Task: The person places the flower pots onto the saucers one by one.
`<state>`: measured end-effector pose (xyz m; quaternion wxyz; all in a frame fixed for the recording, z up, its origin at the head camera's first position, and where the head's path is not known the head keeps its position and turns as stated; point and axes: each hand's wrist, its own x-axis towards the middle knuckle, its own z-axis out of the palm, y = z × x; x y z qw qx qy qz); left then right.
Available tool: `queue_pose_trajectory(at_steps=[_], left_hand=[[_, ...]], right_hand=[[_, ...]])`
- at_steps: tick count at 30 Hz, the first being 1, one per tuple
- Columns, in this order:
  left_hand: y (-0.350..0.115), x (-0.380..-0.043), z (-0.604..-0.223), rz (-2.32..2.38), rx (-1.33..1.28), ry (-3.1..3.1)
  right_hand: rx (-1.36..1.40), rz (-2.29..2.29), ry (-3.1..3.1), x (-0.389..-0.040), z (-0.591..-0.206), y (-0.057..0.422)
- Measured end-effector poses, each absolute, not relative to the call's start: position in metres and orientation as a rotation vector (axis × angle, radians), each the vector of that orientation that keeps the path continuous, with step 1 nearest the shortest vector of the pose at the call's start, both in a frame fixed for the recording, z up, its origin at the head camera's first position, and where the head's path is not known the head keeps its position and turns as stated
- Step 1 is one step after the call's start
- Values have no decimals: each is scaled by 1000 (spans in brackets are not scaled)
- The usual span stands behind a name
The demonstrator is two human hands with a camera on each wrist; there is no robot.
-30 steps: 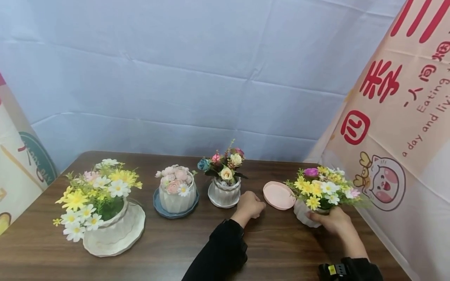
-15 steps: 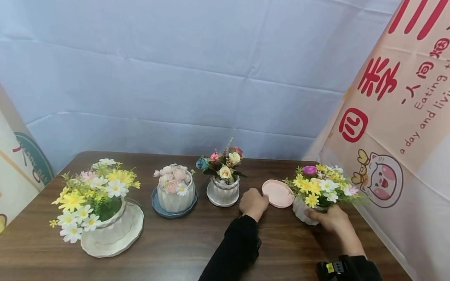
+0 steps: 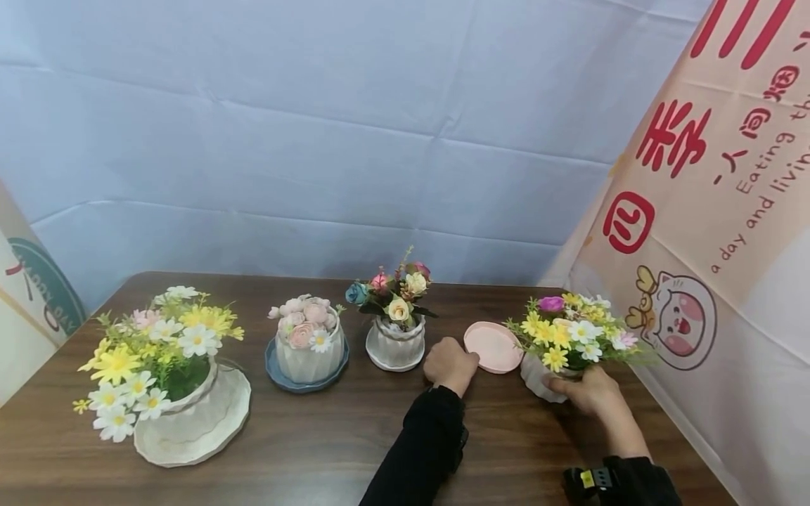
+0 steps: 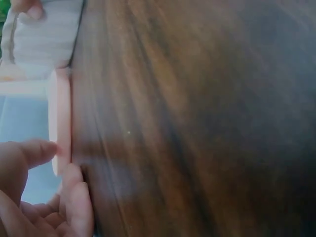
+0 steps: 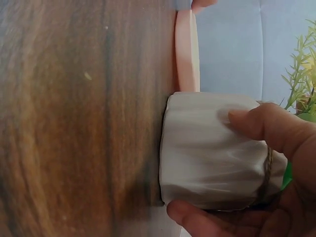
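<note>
My left hand (image 3: 451, 364) pinches the near-left rim of a round pink saucer (image 3: 495, 348). In the left wrist view, the thumb lies on the top of the saucer (image 4: 60, 118) while curled fingers meet its edge. My right hand (image 3: 593, 391) grips a white fluted flowerpot (image 3: 538, 377) holding yellow, white and purple flowers (image 3: 572, 330). The right wrist view has the thumb along one side of this pot (image 5: 212, 148) and fingers on the other, its base on the table. The pot stands just right of the saucer, which has nothing on it.
Left of my left hand, a small pot of roses (image 3: 397, 341) stands on a white saucer. Farther left, a pot of pink flowers (image 3: 310, 358) sits on a blue saucer (image 3: 273, 372). A large daisy pot (image 3: 190, 414) leans on a white plate (image 3: 237, 407). Cloth backdrop (image 3: 316, 140) behind.
My left hand has moved right, from beside the rose pot to the pink saucer's rim, and now pinches it. My right hand keeps its grip on the flowerpot. The head view shifts slightly.
</note>
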<state>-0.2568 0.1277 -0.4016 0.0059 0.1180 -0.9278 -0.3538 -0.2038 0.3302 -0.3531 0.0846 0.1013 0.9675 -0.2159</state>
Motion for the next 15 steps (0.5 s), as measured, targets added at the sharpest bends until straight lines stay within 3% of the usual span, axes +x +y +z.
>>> queue_pose_trajectory(at_steps=[15], left_hand=[[122, -258, -402, -1445, 374, -2786]], right_hand=[[318, -632, 2856, -204, -351, 329]])
